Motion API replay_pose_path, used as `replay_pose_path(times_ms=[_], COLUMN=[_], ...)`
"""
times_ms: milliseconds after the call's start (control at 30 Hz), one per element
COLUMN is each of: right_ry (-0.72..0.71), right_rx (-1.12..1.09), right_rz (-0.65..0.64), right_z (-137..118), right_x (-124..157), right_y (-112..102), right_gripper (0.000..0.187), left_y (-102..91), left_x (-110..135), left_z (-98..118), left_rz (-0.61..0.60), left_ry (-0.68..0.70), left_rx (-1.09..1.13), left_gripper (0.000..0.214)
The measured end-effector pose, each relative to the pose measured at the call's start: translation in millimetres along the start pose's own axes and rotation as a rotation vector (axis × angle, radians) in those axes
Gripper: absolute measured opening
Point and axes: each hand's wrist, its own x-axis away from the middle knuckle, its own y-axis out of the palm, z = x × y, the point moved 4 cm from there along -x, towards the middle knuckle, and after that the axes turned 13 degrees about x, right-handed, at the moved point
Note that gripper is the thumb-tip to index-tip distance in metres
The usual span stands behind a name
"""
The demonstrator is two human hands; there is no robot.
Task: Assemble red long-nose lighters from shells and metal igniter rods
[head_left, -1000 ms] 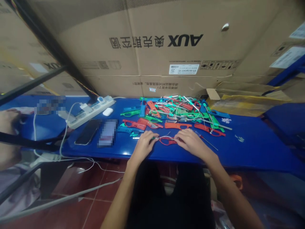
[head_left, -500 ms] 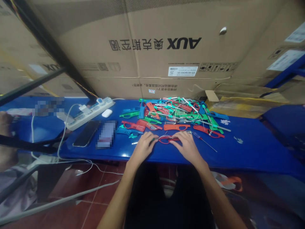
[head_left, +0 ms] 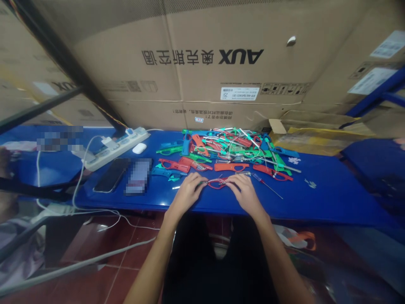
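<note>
Between my two hands, close to the front edge of the blue table (head_left: 332,194), is a red lighter casing (head_left: 216,184) with a looped trigger guard and thin white wires across it. My left hand (head_left: 189,190) closes its fingertips on the left end. At the other end, my right hand (head_left: 243,190) pinches the casing or its wires; the fingers hide which. Just beyond lies an orange lighter half (head_left: 231,167). A screwdriver (head_left: 267,185) rests to the right of my right hand.
Behind my hands spreads a pile of red, green and blue lighter parts (head_left: 236,145). On the left are a power strip (head_left: 115,150), a black phone (head_left: 111,175) and a second, blurred phone (head_left: 138,177). A large carton (head_left: 202,25) walls off the back. Another person's arm (head_left: 8,202) shows far left.
The whole view has shifted slightly. My right fingers have drawn a little back to the right along the red casing, so more of it and its wires shows.
</note>
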Motion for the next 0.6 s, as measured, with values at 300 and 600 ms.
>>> replay_pose_path(times_ms=[300, 600], right_ry=[0.043, 0.007], right_rx=[0.055, 0.124], right_rz=[-0.003, -0.019], right_z=[5.3, -4.0], right_x=[3.1, 3.1], right_y=[4.8, 2.8], right_gripper=[0.022, 0.020], left_y=[-2.0, -2.1], left_x=[0.3, 1.1], left_z=[3.0, 2.6], left_rz=[0.006, 0.019], left_ry=[-0.029, -0.038], left_rx=[0.000, -0.018], left_gripper=[0.015, 0.016])
